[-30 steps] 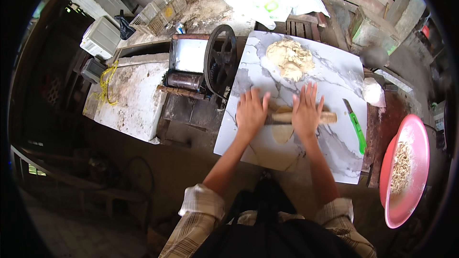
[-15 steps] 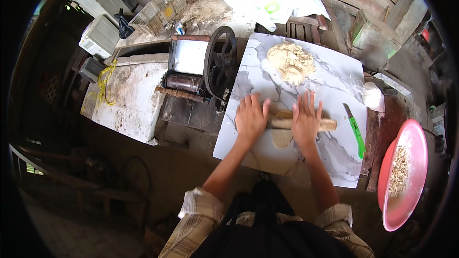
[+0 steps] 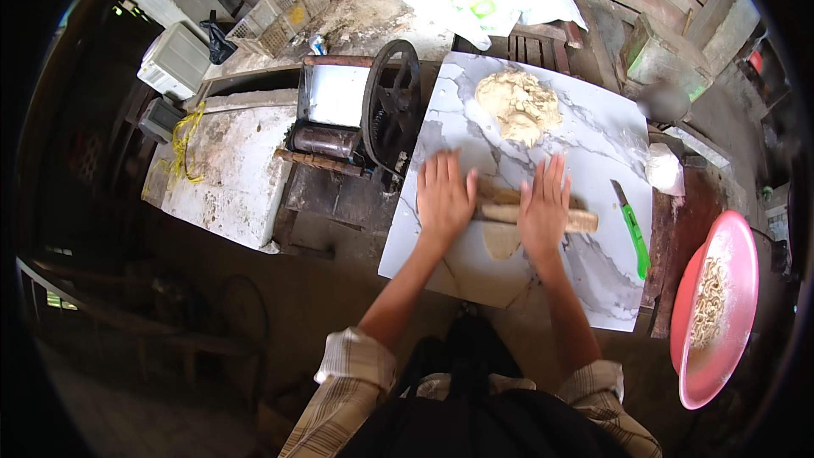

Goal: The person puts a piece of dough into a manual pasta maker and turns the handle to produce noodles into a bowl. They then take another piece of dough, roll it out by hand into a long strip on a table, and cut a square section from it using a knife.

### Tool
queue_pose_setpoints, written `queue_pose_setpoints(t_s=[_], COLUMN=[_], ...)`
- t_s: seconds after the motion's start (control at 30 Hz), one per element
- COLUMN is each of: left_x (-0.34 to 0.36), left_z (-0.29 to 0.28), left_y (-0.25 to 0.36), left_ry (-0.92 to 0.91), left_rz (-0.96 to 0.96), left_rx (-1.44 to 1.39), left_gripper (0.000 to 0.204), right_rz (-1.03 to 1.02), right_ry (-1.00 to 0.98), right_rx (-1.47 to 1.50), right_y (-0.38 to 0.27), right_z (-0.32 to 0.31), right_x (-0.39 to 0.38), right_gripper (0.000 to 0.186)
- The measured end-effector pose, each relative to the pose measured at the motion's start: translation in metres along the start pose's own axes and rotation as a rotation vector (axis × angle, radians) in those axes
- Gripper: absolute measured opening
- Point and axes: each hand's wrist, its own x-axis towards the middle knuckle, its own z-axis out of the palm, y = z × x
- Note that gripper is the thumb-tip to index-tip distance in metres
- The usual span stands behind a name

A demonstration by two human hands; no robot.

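Note:
My left hand lies palm down with fingers stretched out over the left end of a wooden rolling pin. Flat on the pin's right part rests my right hand, its fingers also straight and pointing away from me. Beneath the pin is a thin piece of flattened dough, partly covered by the pin and hands. A large rough lump of pale dough sits farther back on the marble-patterned board. To the right of my right hand lies a green-handled utility knife, blade out.
Left of the board stands a roller machine with a dark handwheel. A pink basin with floury strips is at the right, near a small white bag. Behind are a white-green sack and a plastic crate.
My left hand has slid a little farther away from me over the pin, and my right hand slightly too. The dough lump and knife stay in place on the board.

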Motion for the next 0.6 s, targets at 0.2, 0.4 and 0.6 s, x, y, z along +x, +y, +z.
queue_pose_setpoints(t_s=[0.2, 0.4, 0.6], left_x=[-0.062, 0.022, -0.008], left_z=[-0.017, 0.009, 0.004], left_y=[-0.004, -0.004, -0.017], left_ry=[-0.110, 0.003, -0.063], left_rz=[0.092, 0.187, 0.239], left_rx=[-0.003, 0.116, -0.009], left_gripper=[0.057, 0.059, 0.062], right_rz=[-0.083, 0.021, -0.013], right_ry=[-0.087, -0.017, 0.025], right_rx=[-0.012, 0.009, -0.124], right_y=[-0.007, 0.003, -0.010], right_z=[-0.028, 0.007, -0.009], right_x=[-0.048, 0.015, -0.025], right_gripper=[0.045, 0.043, 0.044])
